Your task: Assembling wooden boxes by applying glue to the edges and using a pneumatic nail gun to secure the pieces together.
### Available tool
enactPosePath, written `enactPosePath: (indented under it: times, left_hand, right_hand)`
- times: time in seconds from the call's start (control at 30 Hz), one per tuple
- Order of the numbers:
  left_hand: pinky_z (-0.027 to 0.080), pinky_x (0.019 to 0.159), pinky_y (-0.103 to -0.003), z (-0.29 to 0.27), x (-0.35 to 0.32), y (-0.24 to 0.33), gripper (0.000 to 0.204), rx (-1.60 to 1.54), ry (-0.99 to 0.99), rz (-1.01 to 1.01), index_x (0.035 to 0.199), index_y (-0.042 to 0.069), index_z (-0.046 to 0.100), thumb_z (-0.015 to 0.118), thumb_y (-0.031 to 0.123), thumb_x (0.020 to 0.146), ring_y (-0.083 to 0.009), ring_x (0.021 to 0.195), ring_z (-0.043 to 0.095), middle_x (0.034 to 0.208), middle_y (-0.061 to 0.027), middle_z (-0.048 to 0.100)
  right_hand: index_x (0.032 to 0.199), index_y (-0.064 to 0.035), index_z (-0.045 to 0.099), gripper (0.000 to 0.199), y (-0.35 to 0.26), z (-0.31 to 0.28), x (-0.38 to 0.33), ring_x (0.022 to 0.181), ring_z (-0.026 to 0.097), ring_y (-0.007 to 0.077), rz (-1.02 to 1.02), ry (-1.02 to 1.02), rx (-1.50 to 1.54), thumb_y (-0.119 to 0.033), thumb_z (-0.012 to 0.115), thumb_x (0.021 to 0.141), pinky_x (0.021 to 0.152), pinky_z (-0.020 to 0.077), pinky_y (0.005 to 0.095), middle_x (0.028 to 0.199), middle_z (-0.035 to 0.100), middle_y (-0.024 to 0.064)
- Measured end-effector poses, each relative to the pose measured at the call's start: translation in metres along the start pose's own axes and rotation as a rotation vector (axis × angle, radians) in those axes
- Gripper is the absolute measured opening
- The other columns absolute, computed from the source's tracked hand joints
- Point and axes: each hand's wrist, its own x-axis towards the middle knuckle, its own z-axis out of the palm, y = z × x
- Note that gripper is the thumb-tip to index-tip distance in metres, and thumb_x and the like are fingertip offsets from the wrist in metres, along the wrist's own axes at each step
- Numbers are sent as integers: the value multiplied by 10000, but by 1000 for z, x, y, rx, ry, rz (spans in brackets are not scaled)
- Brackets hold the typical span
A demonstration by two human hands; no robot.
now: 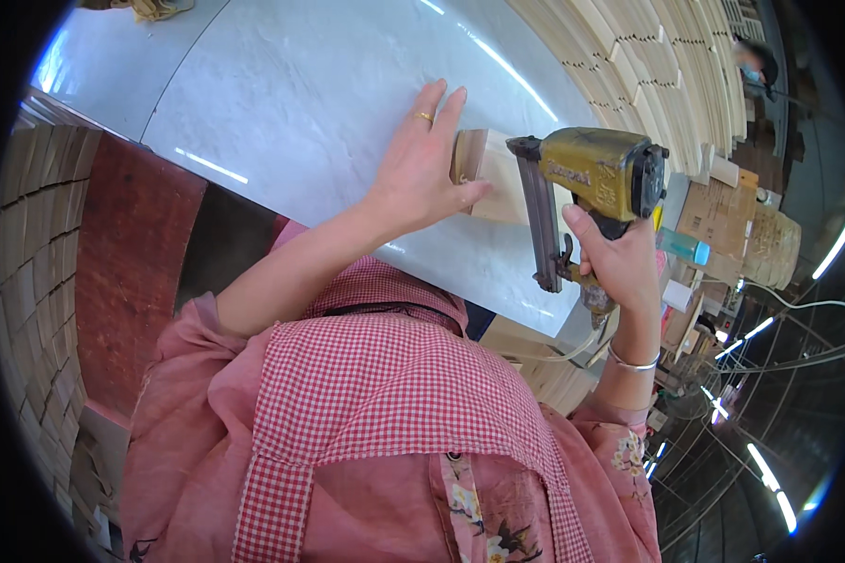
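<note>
- Pale wood block (502,188), near table's (282,113) front right corner: right of spread left hand (424,174), thumb touching it.
- Right hand (624,267), farther off, grips gold nail gun (596,159).

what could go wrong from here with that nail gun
The bare left hand has its thumb on the pale wooden piece, near the nose of the yellow-and-black metal nail gun held in the bare right hand; a stray nail might strike it.

The wooden piece lies on a smooth, glossy grey-white tabletop, with no clamp visible, so it could slide if pushed.
</note>
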Motion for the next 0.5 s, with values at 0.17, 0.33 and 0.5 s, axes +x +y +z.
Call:
enactPosePath:
  times: [0.17, 0.33, 0.5]
  left_hand:
    - [293, 1214, -491, 4, -1, -2, 993, 83, -1, 11, 1534, -3, 313, 837, 289, 743, -433, 1507, 236, 1583, -274, 294]
    - [288, 1216, -501, 3, -2, 0, 963, 83, 9, 5, 1536, 22, 321, 842, 244, 757, -424, 1521, 206, 1598, -244, 283]
    - [294, 1210, -518, 2, -2, 0, 873, 58, 16, 3, 1461, 27, 397, 847, 246, 745, -453, 1522, 186, 1565, -260, 317]
  right_hand:
    - [1081, 59, 648, 397, 0, -3, 14, 438, 514, 113, -8, -19, 1, -210, 819, 844, 403, 411, 241, 744, 664, 86]
    - [1075, 65, 648, 409, 1, -5, 20, 426, 501, 111, -33, -45, 10, -221, 822, 840, 394, 396, 231, 713, 650, 79]
    - [1077, 68, 647, 405, -13, -16, 31, 417, 491, 108, -3, -111, -88, -215, 817, 840, 388, 390, 224, 683, 636, 73]
